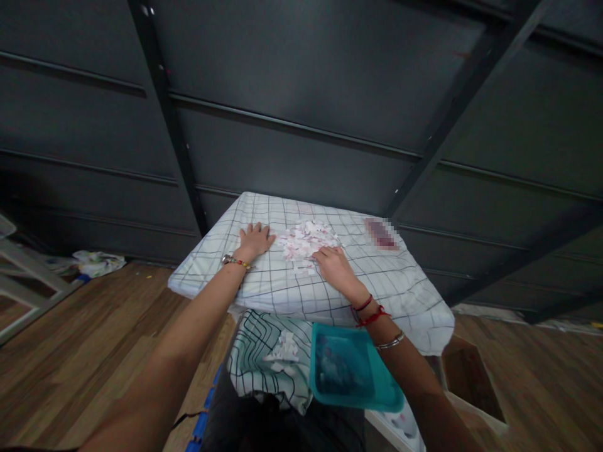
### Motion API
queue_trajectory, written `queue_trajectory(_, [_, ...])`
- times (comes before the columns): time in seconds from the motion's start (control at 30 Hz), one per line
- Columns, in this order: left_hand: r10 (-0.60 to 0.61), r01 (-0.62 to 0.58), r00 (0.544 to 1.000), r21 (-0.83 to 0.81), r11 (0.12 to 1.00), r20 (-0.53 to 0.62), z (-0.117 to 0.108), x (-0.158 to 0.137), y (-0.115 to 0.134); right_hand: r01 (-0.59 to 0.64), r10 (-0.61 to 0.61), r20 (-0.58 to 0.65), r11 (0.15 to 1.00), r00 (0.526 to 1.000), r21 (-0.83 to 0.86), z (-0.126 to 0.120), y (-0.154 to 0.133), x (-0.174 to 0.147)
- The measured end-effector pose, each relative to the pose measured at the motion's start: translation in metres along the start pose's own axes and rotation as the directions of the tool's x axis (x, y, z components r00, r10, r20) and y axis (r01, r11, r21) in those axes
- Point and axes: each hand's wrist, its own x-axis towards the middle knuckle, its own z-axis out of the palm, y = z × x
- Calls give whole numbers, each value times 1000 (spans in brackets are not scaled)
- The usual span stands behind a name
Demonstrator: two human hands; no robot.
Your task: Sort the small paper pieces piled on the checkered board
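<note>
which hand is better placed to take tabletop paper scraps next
Probably the right hand: it reaches the near edge of those paper scraps, while the left hand lies spread on the checked cloth beside them.

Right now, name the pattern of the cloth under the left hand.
The cloth is white with dark grid lines, seen in the head view.

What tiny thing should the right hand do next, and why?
Maybe the right hand should pinch one scrap from the paper pile: its curled fingertips are at the pile's near edge, so scraps look easy to reach. The left hand lies spread on the checked cloth beside the pile.
</note>
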Motion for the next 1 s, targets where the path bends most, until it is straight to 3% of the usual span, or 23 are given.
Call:
queue_trajectory(0.13, [-1,1,1000,-6,1000,5,0,2,0,41,-39,-33,997,999,64,0,3,-5])
queue_trajectory(0.33, [3,-3,1000,-4,1000,8,1,2,-1,-9,12,-46,998,999,67,-3,-1,-6])
queue_trajectory(0.77, [-10,11,1000,-4,1000,16,1,3,0,88,-78,-54,974,995,208,1,-21,3])
queue_trajectory(1.0, [-8,8,1000,-4,1000,15,1,3,0,152,-135,-75,934,988,322,-4,-15,-6])
